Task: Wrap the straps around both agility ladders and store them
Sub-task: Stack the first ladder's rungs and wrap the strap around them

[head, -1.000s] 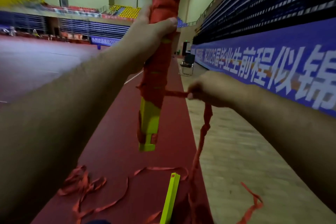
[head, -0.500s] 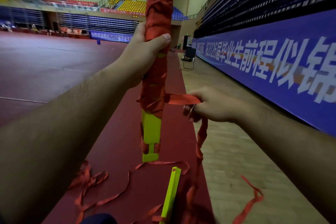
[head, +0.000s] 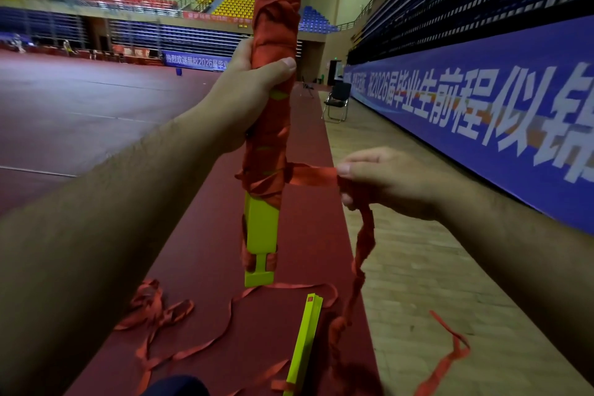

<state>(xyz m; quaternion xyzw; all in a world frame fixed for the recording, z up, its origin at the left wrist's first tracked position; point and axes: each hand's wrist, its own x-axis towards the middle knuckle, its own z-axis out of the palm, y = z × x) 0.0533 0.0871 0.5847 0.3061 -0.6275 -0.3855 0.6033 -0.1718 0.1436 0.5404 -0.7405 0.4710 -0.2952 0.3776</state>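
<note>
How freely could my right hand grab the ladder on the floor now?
Probably not: the right hand is pinching the strap, and the floor ladder lies well below it.

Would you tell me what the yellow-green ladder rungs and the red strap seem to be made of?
Yellow-green flat rungs: likely rigid plastic, matte, with straight moulded edges. Red flat strap: probably woven fabric webbing; it twists, creases and drapes limply.

Smooth yellow plastic rungs, creased red cloth strap, matt wood floor.
</note>
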